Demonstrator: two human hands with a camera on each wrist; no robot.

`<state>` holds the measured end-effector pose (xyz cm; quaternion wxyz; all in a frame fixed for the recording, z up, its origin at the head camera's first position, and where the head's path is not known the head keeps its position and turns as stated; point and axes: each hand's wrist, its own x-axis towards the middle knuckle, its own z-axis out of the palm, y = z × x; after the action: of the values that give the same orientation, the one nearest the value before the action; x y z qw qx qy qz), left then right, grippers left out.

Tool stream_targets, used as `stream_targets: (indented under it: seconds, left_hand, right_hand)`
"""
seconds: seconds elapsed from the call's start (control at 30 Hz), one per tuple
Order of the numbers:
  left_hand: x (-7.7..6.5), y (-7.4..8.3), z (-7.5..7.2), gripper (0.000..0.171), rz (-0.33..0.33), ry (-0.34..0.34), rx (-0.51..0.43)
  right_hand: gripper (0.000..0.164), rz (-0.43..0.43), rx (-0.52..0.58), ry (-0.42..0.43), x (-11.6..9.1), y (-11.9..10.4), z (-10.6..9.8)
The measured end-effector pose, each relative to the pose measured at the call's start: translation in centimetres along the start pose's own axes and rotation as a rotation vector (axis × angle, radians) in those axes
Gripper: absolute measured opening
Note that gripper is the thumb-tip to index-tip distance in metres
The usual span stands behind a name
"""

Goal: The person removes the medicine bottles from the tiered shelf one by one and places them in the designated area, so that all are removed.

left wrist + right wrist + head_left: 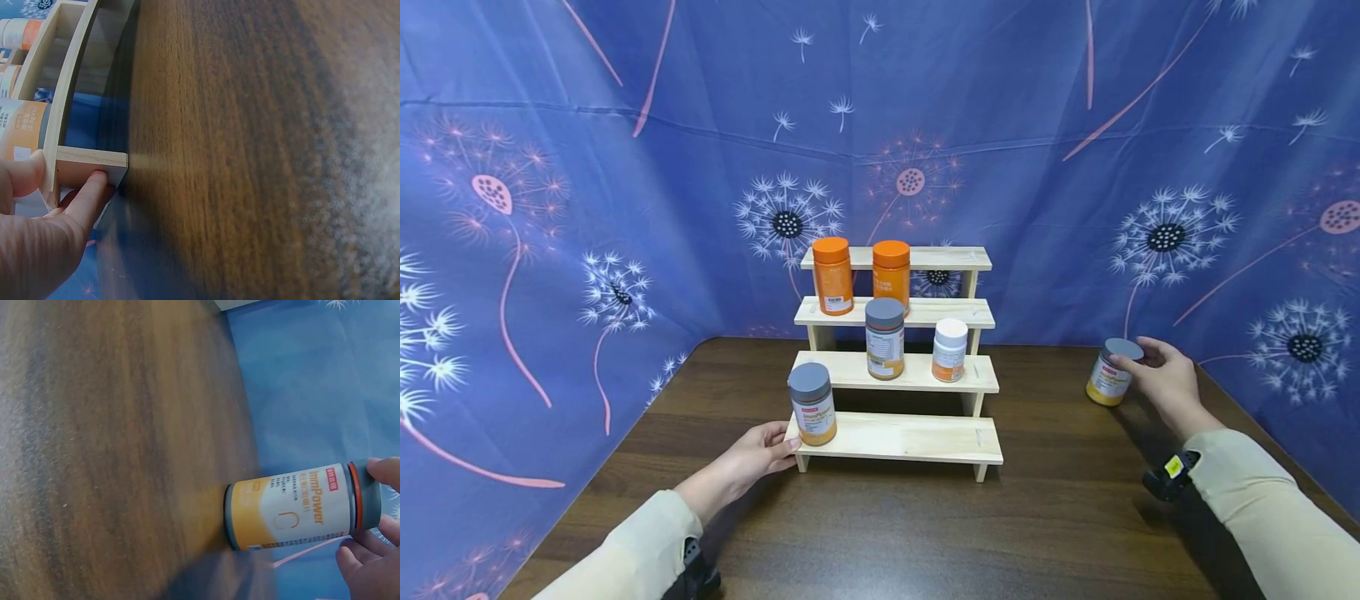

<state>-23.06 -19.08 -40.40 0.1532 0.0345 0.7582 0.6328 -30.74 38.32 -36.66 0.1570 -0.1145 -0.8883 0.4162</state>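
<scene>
At the right of the table, my right hand (1167, 385) grips a grey-lidded supplement bottle (1108, 377) by its lid. In the right wrist view this bottle (290, 509) shows a white and yellow label, with thumb and fingers on opposite sides of the lid. My left hand (758, 454) holds the left end of the lowest step of a wooden tiered shelf (910, 435). The left wrist view has the thumb by the step's top and a finger against the leg (94, 165). Close to that hand, another grey-lidded bottle (812, 406) stands on the lowest step.
Higher on the shelf stand a third grey-lidded bottle (884, 340), a small white-capped bottle (950, 350) and two orange bottles, one left (832, 277) and one right (891, 275). Blue dandelion-print cloth (1015, 192) hangs behind and beside the brown table (925, 533).
</scene>
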Motion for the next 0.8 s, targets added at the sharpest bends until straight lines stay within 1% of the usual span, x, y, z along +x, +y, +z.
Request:
stream_targets:
  seconds: [0.2,0.33,0.53,0.67,0.8]
  left_hand:
    - [0.0,0.0,0.0,0.047,-0.002,0.002,0.001]
    - [0.0,0.1,0.1,0.047,-0.003,0.007,-0.002]
    - [0.0,0.2,0.1,0.047,0.003,0.004,-0.005]
    - [-0.1,0.1,0.1,0.047,0.002,0.001,-0.002]
    - [-0.1,0.0,0.1,0.047,0.003,0.0,0.0]
  right_hand:
    - [0.072,-0.026,0.048,0.067,0.2,-0.8,-0.1]
    - [0.071,-0.044,0.071,0.087,0.3,-1.2,-0.2]
    - [0.075,-0.06,0.12,0.067,0.3,-1.8,-0.5]
    - [0.078,-0.088,0.093,0.053,0.3,-2.1,-0.7]
    - [0.078,-0.115,0.088,0.044,0.3,-2.6,-0.8]
